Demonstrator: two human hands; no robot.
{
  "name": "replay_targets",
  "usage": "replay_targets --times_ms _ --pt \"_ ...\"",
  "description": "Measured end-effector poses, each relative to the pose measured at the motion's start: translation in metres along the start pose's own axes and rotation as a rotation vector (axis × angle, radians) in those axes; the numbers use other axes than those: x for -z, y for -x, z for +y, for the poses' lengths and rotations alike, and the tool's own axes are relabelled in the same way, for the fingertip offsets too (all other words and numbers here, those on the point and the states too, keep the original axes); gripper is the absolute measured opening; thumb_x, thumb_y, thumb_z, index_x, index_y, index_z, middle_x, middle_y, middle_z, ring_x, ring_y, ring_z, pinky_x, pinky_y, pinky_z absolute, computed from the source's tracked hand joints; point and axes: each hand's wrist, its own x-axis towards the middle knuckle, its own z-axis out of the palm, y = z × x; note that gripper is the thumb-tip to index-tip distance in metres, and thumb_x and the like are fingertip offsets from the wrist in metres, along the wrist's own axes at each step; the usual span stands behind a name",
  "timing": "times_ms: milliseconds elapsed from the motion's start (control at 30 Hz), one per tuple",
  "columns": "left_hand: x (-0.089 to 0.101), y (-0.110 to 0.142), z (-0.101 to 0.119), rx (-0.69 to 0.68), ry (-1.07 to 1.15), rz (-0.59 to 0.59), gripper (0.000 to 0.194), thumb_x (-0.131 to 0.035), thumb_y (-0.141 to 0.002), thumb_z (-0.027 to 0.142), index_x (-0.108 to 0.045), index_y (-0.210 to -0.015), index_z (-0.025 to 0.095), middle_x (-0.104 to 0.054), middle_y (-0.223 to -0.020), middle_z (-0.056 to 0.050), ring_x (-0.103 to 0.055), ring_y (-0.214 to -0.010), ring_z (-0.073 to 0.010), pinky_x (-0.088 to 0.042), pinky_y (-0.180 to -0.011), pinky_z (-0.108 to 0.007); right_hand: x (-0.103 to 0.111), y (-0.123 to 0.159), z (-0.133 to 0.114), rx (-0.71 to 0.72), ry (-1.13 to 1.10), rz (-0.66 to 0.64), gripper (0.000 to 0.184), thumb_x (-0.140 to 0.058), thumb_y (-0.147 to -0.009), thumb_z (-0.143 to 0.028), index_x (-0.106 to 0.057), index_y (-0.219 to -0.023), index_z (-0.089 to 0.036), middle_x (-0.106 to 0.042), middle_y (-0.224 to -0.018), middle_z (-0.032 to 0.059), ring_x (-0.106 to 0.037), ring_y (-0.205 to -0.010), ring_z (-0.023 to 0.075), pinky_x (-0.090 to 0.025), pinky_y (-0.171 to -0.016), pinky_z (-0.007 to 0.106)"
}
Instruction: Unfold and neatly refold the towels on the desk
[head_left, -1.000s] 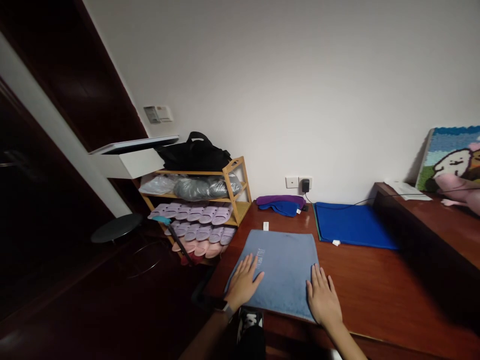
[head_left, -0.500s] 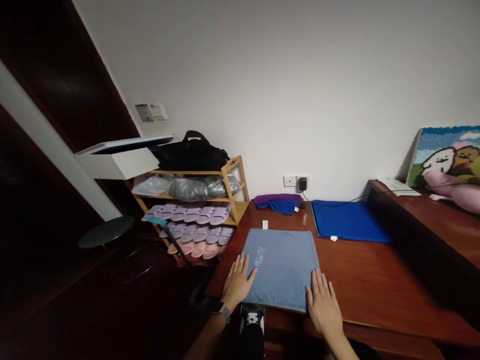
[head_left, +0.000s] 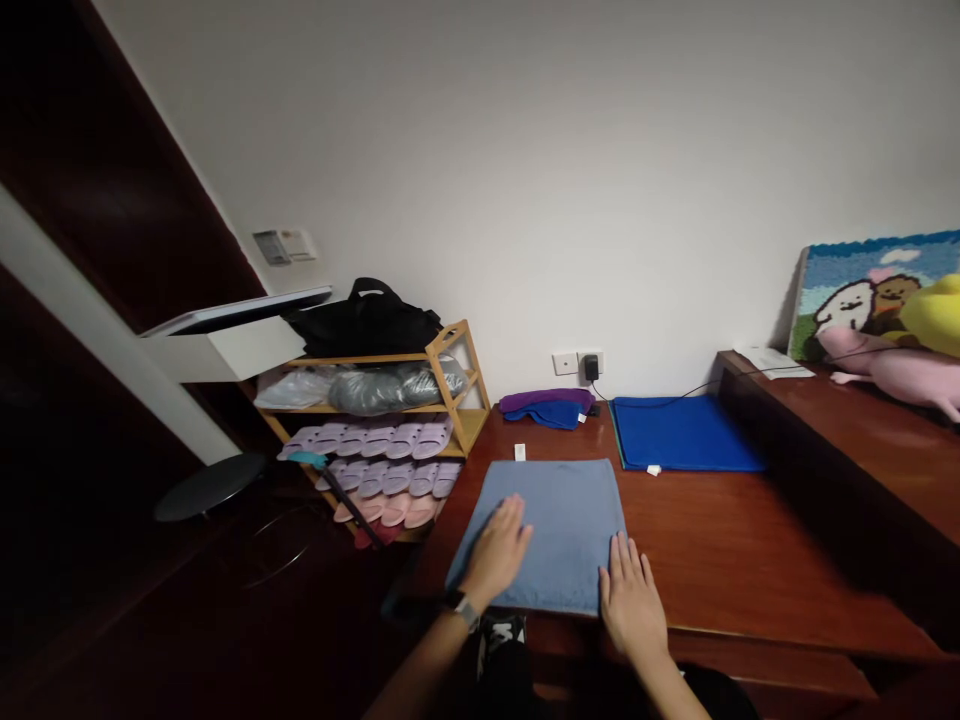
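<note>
Grey-blue towel flat at near edge of bench. Left hand flat on towel at 8 o'clock, grip open, holding nothing. Right hand flat at 5 o'clock corner, grip open. Blue mat at 1 o'clock.

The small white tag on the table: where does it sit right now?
In the head view the small white tag lies on the wooden table, just beyond the far left corner of the light blue towel, near the shoe rack.
</note>
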Motion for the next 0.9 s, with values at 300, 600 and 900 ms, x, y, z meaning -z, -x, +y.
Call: replay_targets --times_ms 300,600,900 --pt "-0.030 0.010 0.030 -0.182 0.104 -0.100 0.065 -0.032 -0.106 0.057 -0.025 -0.162 0.025 -0.031 -0.166 -0.007 -0.027 -0.153 -0.0249 -0.026 -0.125 -0.046 -0.006 0.000 0.004 0.014 0.038 0.019 0.067 -0.023 -0.102 -0.039 -0.033 -0.157 -0.003 -0.025 -0.165 0.0133 -0.020 -0.154 0.0303 -0.016 -0.127 0.049" --pt "-0.029 0.075 -0.071 0.134 -0.077 0.065 0.067 -0.037 -0.105 0.054 -0.035 -0.159 0.014 -0.036 -0.162 -0.015 -0.033 -0.150 -0.0295 -0.036 -0.120 -0.050 0.000 -0.002 0.001 -0.038 0.123 -0.092 0.068 -0.022 -0.101 -0.041 -0.029 -0.158 -0.004 -0.023 -0.166 0.0116 -0.021 -0.154 0.0302 -0.017 -0.126 0.050" --pt "-0.037 0.078 -0.069 0.099 -0.105 0.165 0.066 -0.043 -0.104 0.050 -0.028 -0.161 0.021 -0.039 -0.162 -0.012 -0.036 -0.149 -0.0297 -0.041 -0.117 -0.051 0.040 -0.133 -0.005 0.021 0.131 -0.094 0.062 -0.019 -0.104 -0.039 -0.026 -0.162 -0.018 -0.020 -0.169 0.0022 -0.015 -0.156 0.0249 -0.015 -0.125 0.042"
